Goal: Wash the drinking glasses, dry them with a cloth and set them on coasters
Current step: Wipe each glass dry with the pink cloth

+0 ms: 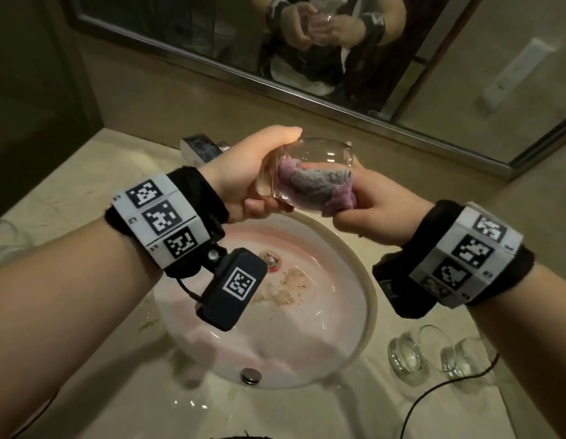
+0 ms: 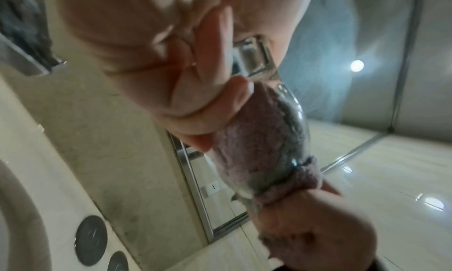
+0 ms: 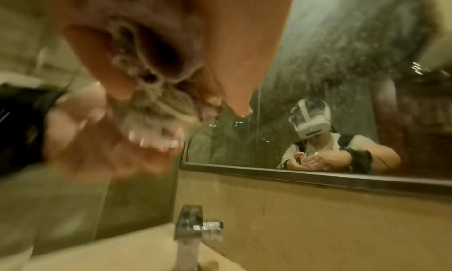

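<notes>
Glass is the thing between the hands: the left hand [image 1: 243, 182] curls around the closed base end of a clear drinking glass [image 1: 310, 172], which lies on its side above the sink [image 1: 367, 299]. Its long axis goes left to right, and the mouth looks to the right hand [image 1: 376, 213]. This hand pinches a pink-grey cloth [image 1: 316, 185] that is pushed into the glass, so it is nearer to the opening. I judge this is the drying step. On the bench [image 1: 354, 403], near the right wrist, 2 other glasses [image 1: 443, 356] stand close together. Coasters I cannot see in the head view
</notes>
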The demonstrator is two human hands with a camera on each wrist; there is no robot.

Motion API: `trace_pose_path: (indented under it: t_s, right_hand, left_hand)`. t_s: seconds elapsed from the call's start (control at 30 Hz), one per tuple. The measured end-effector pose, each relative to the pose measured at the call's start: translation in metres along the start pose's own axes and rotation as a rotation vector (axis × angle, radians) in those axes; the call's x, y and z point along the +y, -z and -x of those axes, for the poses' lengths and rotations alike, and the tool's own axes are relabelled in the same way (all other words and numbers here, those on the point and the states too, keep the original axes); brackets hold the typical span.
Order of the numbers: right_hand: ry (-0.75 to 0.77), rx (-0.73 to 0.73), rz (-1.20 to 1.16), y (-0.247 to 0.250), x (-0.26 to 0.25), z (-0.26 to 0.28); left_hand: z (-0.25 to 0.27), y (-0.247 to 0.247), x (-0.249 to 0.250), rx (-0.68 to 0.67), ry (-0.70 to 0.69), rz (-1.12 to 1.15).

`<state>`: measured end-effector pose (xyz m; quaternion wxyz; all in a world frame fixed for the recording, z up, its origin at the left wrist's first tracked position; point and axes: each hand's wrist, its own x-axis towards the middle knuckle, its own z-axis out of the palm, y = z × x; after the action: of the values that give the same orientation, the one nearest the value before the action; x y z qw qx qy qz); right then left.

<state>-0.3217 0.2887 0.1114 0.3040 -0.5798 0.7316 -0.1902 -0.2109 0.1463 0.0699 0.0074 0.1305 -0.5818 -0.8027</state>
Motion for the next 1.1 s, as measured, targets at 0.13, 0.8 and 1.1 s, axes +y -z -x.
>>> trace_pose_path:
  t_s: [0.13,0.8,1.1]
  right_hand:
    - [-0.170,0.072,-0.357,0.006,0.003,0.003]
    - [0.705,0.178,0.941,0.013,0.025,-0.002]
    - [0.722,-0.009,1.248,0.002,0.023,-0.010]
  left_hand:
    - [-0.003,-0.004,-0.013,0.012,-0.077,0.020]
    - [0.006,0.004,-0.013,-0.182,0.304,0.257]
    - [0.016,0.007,-0.024,-0.075,0.363,0.273]
